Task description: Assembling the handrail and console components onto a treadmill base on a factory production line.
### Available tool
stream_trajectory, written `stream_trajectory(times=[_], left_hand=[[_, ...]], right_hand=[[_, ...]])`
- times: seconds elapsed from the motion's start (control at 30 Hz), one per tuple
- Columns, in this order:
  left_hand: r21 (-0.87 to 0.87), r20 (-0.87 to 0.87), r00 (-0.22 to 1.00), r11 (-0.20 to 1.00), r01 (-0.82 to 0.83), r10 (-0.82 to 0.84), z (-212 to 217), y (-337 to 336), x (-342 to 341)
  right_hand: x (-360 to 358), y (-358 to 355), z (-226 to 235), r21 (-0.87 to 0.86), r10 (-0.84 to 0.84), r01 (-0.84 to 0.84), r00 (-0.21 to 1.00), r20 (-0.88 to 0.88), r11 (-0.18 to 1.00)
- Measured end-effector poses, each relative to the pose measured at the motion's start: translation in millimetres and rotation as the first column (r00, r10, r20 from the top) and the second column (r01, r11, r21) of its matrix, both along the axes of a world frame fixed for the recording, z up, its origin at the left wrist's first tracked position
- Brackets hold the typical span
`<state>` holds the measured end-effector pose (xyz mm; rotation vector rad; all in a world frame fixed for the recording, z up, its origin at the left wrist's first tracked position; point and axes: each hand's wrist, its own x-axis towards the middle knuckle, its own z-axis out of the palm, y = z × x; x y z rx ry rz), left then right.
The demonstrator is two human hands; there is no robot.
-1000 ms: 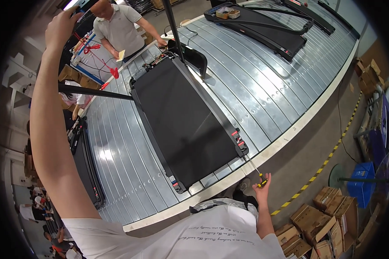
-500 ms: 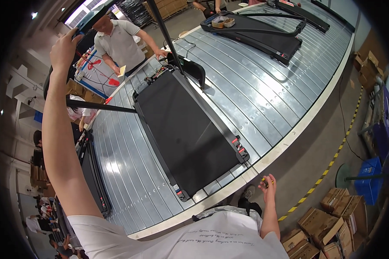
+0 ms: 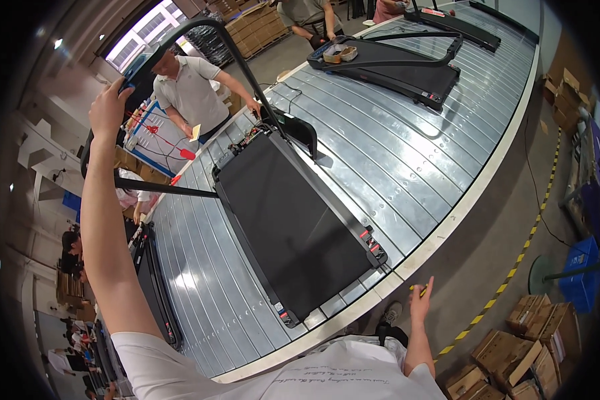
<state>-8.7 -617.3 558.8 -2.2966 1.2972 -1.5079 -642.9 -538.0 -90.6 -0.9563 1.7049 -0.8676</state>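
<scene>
A black treadmill (image 3: 283, 223) lies on the slatted metal conveyor table in front of me, its belt facing up and its upright frame (image 3: 241, 63) raised at the far end. High at the left, my left hand (image 3: 108, 112) is closed on the edge of the treadmill's console (image 3: 140, 67). My right hand (image 3: 420, 305) is low at the right, past the table edge near the deck's rear corner. It grips a screwdriver (image 3: 417, 290) with a yellow and black handle, and its index finger points outward. The motor end looks uncovered, with parts and wires showing.
Across the table a person (image 3: 197, 93) holds a yellowish card and touches the treadmill's far end. Another treadmill (image 3: 397, 67) with a small parts box (image 3: 340, 53) lies farther right. A folded black unit (image 3: 155, 287) rests at left. Cardboard boxes (image 3: 513, 353) stand on the floor at right.
The view has shifted, bringing more of the upright frame into sight. My right index finger has stretched out while the hand keeps the screwdriver. My left hand stays on the console.
</scene>
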Motion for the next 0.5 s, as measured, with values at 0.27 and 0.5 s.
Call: stream_trajectory(times=[0.27, 0.5], left_hand=[[0.179, 0.025, 0.997, 0.980, -0.082, 0.079, 4, -22, -27], [0.130, 0.008, 0.997, 0.989, -0.076, 0.076, 3, -26, -13]], right_hand=[[-19, -19, 36, -0.204, 0.185, -0.454, 0.674, -0.715, 0.867], [-37, -44, -55, 0.148, 0.509, -0.537, 0.840, 0.189, 0.831]])
